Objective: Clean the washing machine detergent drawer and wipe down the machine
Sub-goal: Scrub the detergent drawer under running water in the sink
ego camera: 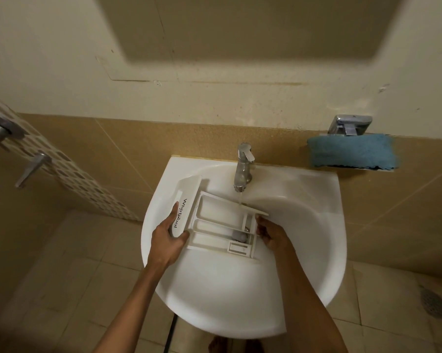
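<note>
Item: detergent drawer [220,225], stiff white plastic, probably light, wet and likely slippery. I am holding it over the sink [316,250], under the running tap [243,166]. My left hand [167,238] is gripping the branded front panel. My right hand [272,235] is seemingly pinching the rear wall, its fingers partly hidden. These two ends are offering the surest hold.

White compartmented detergent drawer [220,222] lies tilted over the sink, under running water.
</note>
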